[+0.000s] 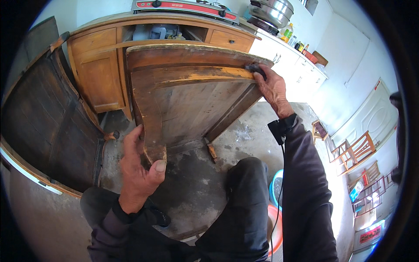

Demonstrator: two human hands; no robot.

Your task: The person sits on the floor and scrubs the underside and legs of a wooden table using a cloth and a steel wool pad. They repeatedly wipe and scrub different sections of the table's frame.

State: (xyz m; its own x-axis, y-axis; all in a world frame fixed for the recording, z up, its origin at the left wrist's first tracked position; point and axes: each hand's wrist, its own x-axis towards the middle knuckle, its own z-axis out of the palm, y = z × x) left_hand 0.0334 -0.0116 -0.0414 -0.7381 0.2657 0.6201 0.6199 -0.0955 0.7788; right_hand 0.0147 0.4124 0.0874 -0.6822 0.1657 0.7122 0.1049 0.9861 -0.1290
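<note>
A worn brown wooden table (pixel 196 73) stands tipped on its side before me, its underside facing me and a short curved leg near the floor. My right hand (pixel 271 88) holds a dark scouring pad (pixel 255 69), which rests against the lighter strip of the frame's upper rail at its right end. At the lower left, my left hand (pixel 140 173) grips a curved leg of the same piece, thumb on the near side and fingers behind it.
Another dark wooden table (pixel 55 121) leans on its side at the left. Behind stands a wooden cabinet (pixel 98 72) bearing a gas stove (pixel 186 9). A blue basin (pixel 276 186) and an orange basin (pixel 275 226) are beside my right knee. Wooden chairs (pixel 356 152) stand at the far right.
</note>
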